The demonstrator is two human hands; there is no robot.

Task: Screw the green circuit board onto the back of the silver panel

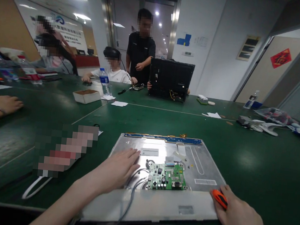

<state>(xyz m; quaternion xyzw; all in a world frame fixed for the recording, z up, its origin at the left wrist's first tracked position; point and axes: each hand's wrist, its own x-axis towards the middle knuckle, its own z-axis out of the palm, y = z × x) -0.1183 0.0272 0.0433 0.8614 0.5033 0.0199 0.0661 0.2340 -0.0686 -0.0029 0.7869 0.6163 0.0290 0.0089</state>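
Note:
A silver metal display panel [203, 160] lies face down on the green table [267, 162] in front of me. A small green circuit board [167, 177] sits on its near middle, with grey wires [131, 192] running from it toward me. My left hand [116, 167] rests flat on the panel's left part, fingers spread, just left of the board. My right hand [238, 216] is at the panel's near right corner, closed around an orange-handled tool [220, 198] whose tip is hidden.
A blurred patch covers an object left of the panel. A white cardboard box [87, 96], a water bottle [105, 81] and an upright black monitor back [169, 79] stand farther off. Several people sit or stand at the far side; another person's hand [3, 103] rests at left.

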